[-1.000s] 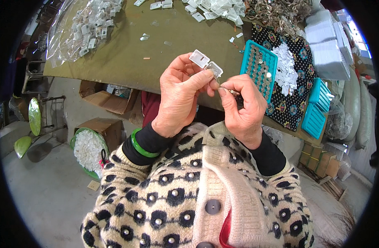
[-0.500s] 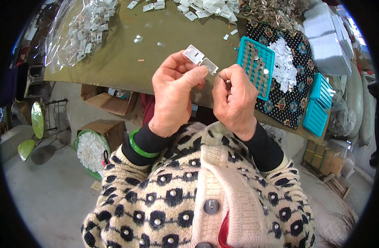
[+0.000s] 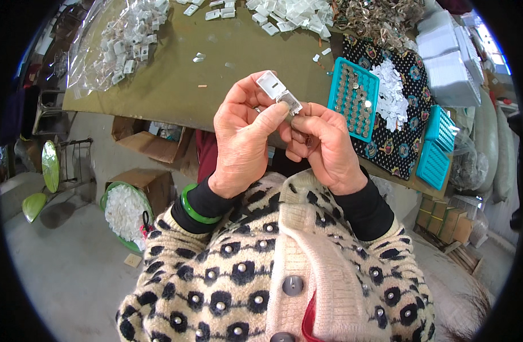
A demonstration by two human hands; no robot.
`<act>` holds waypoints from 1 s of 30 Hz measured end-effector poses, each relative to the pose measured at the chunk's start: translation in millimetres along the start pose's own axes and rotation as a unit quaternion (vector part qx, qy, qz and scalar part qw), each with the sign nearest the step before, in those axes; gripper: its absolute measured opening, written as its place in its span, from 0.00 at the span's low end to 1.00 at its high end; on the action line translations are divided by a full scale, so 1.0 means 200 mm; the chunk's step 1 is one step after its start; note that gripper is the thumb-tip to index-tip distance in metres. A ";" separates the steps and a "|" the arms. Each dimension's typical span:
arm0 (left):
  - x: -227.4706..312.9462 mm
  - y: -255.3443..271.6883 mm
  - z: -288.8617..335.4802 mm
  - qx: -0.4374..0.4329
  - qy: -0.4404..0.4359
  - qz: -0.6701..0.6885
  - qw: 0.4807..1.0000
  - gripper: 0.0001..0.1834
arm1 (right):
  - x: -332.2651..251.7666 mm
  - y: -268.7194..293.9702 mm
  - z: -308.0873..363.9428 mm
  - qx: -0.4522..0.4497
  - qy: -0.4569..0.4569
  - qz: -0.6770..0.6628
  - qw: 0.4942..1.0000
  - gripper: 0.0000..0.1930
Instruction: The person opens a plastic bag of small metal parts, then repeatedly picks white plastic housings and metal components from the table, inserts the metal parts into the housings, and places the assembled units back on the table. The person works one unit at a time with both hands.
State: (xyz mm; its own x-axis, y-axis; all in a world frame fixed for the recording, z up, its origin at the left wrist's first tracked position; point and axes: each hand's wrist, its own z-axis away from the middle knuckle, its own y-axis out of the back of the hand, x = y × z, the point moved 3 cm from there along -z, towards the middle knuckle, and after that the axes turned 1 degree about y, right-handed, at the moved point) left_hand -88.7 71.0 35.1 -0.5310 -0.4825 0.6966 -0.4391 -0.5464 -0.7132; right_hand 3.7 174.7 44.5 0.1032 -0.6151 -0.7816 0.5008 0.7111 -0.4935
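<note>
My left hand (image 3: pixel 238 139) holds a small white plastic box (image 3: pixel 270 85) with its hinged lid tipped back, above the table's near edge. The left thumb presses into the lower half, where something small and shiny partly shows. At the right corner of that half is my right hand (image 3: pixel 332 151), thumb and fingers pinched together, touching or nearly touching the box. What the right fingers hold, if anything, is hidden. Beside the right hand lies a teal tray (image 3: pixel 370 84) with rows of small round metallic pieces.
White boxes (image 3: pixel 298 14) are heaped at the far edge of the table (image 3: pixel 159 94), with a clear bag (image 3: pixel 93 71) of pieces at left. White slips (image 3: pixel 389 94) lie on patterned cloth (image 3: pixel 381 149); teal trays (image 3: pixel 435 165) sit farther right. A green basin (image 3: pixel 105 199) stands on the floor.
My right hand has turned, its fingers now reaching under and against the box's right corner. The left hand still holds the box, almost in place. The view has shifted slightly.
</note>
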 end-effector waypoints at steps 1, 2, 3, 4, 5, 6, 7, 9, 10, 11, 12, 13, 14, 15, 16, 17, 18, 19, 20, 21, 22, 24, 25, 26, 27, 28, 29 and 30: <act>0.01 0.00 0.02 -0.009 0.018 0.027 0.999 0.21 | -0.01 -0.01 0.01 0.012 0.035 0.055 0.998 0.04; 0.03 -0.01 0.02 -0.032 0.024 0.060 0.997 0.21 | -0.01 -0.03 0.02 0.027 0.071 0.109 0.991 0.04; 0.03 0.00 0.02 -0.016 0.012 0.032 0.999 0.21 | -0.02 -0.05 0.04 0.028 0.161 0.140 0.977 0.04; 0.04 -0.01 0.02 -0.029 -0.007 0.024 0.999 0.19 | -0.04 -0.06 0.07 0.029 0.177 0.185 0.966 0.05; 0.04 0.00 0.03 -0.022 -0.024 -0.014 0.999 0.17 | -0.03 -0.08 0.08 0.044 0.195 0.167 0.966 0.06; 0.04 0.00 0.04 -0.019 -0.044 -0.041 0.998 0.15 | -0.02 -0.09 0.09 0.060 0.215 0.145 0.964 0.07; 0.03 -0.01 0.05 -0.025 -0.065 -0.056 0.996 0.10 | -0.02 -0.10 0.10 0.062 0.237 0.142 0.959 0.07; 0.03 -0.01 0.07 -0.049 -0.124 -0.166 0.977 0.08 | 0.00 -0.09 0.08 0.071 0.237 0.205 0.947 0.07; 0.02 -0.01 0.08 -0.070 -0.180 -0.213 0.958 0.09 | 0.01 -0.08 0.08 0.081 0.223 0.215 0.947 0.06; 0.02 -0.01 0.09 -0.074 -0.193 -0.290 0.934 0.11 | 0.01 -0.07 0.09 0.086 0.234 0.206 0.946 0.05; 0.00 -0.02 0.10 -0.078 -0.225 -0.300 0.924 0.12 | 0.01 -0.06 0.09 0.087 0.242 0.237 0.937 0.05; -0.01 -0.02 0.11 -0.088 -0.235 -0.305 0.919 0.11 | 0.01 -0.05 0.09 0.088 0.249 0.269 0.926 0.04; -0.01 -0.03 0.12 -0.103 -0.254 -0.309 0.910 0.11 | 0.01 -0.04 0.09 0.089 0.255 0.299 0.915 0.04; -0.01 -0.01 0.11 -0.089 -0.198 -0.262 0.940 0.11 | 0.00 -0.03 0.09 0.058 0.253 0.290 0.921 0.05; -0.02 -0.01 0.10 -0.081 -0.149 -0.213 0.962 0.11 | -0.02 -0.01 0.10 0.074 0.279 0.324 0.901 0.05; -0.02 -0.01 0.10 -0.089 -0.076 -0.125 0.985 0.09 | -0.05 0.02 0.12 0.090 0.303 0.357 0.879 0.05; -0.03 0.00 0.09 -0.083 0.010 -0.082 0.993 0.08 | -0.08 0.05 0.14 0.104 0.327 0.390 0.854 0.05; -0.03 0.01 0.10 -0.072 0.081 -0.057 0.992 0.08 | -0.15 0.09 0.15 0.134 0.417 0.519 0.734 0.05; -0.02 0.01 0.10 -0.061 0.151 -0.033 0.986 0.08 | -0.19 0.15 0.15 0.185 0.433 0.561 0.681 0.03; -0.02 0.01 0.09 -0.063 0.174 -0.025 0.982 0.09 | -0.24 0.20 0.15 0.215 0.474 0.610 0.597 0.03; -0.02 0.01 0.08 -0.064 0.197 -0.017 0.978 0.09 | -0.27 0.25 0.12 0.237 0.484 0.649 0.537 0.03; -0.02 0.00 0.07 -0.063 0.217 -0.007 0.974 0.10 | -0.31 0.35 0.07 0.258 0.463 0.674 0.514 0.04; -0.03 -0.01 0.06 -0.060 0.213 -0.004 0.975 0.10 | -0.31 0.39 0.04 0.252 0.449 0.693 0.505 0.04; -0.03 -0.02 0.06 -0.053 0.214 -0.009 0.975 0.10 | -0.31 0.42 0.02 0.249 0.441 0.704 0.498 0.04; -0.04 -0.03 0.05 -0.053 0.204 -0.008 0.977 0.09 | -0.32 0.44 0.01 0.235 0.434 0.712 0.499 0.04; -0.04 -0.04 0.05 -0.048 0.199 -0.015 0.979 0.09 | -0.32 0.45 0.00 0.223 0.429 0.717 0.502 0.04; -0.04 -0.05 0.04 -0.044 0.194 -0.023 0.980 0.09 | -0.33 0.46 -0.01 0.211 0.425 0.721 0.505 0.03; -0.04 -0.05 0.04 -0.041 0.195 -0.030 0.979 0.09 | -0.34 0.47 -0.01 0.200 0.400 0.717 0.534 0.03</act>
State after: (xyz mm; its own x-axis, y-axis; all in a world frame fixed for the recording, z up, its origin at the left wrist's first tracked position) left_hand -74.4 75.4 37.9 -0.7314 -0.1441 0.6665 -0.5269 -0.5009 -0.6866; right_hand 41.5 283.8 49.7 0.3068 0.9215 -0.2383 0.5594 0.0280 0.8284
